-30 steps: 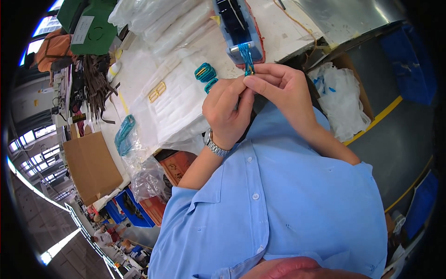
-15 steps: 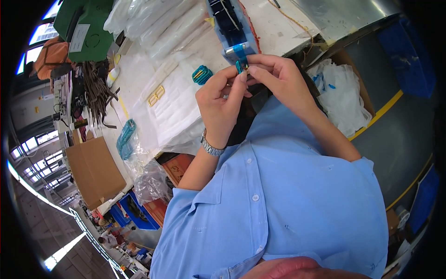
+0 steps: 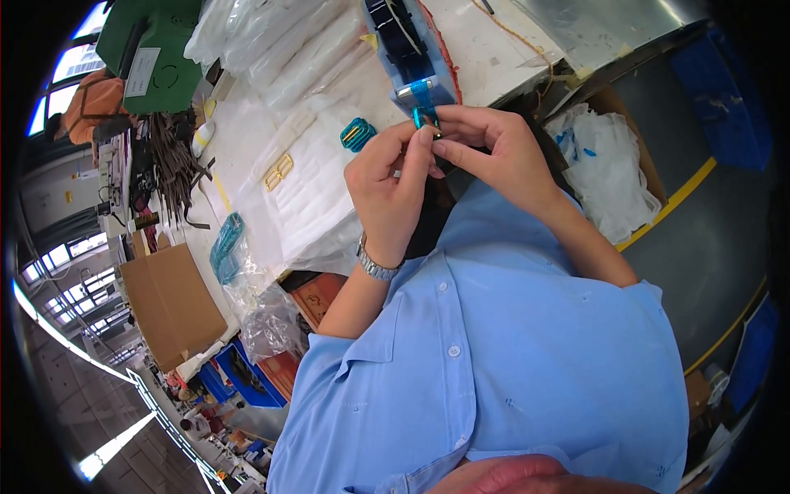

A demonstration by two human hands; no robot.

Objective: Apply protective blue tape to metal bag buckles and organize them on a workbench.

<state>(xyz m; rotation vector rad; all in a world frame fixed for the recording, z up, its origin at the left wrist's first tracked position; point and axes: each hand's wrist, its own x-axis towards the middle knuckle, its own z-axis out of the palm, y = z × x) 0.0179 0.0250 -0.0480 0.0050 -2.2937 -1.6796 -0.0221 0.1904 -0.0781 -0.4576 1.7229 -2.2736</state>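
Observation:
In front of the tape dispenser [image 3: 414,62], my two hands meet around a small gold buckle partly wrapped in blue tape [image 3: 425,118]. My left hand [image 3: 387,173] pinches it between thumb and fingertips. From the other side, my right hand [image 3: 498,146] closes thumb and fingers on its edge; the fingers hide much of it. A strip of blue tape [image 3: 421,90] shows at the dispenser's front, just beyond the held piece. Left of my hands lies a blue-wrapped bundle with gold metal showing [image 3: 357,135]. Farther left, a bare gold buckle [image 3: 278,172] rests on white sheeting.
Clear plastic bags [image 3: 263,37] cover the table's far side. A blue-green wrapped bundle [image 3: 225,247] lies near the left edge, close to a cardboard box [image 3: 173,305]. Dark straps [image 3: 169,156] hang beyond. To my right, a carton holds white plastic [image 3: 605,169].
My right fingers have shifted slightly down and the held buckle has turned between my hands. More of its blue wrapping loops upward now. My left hand stays nearly in place.

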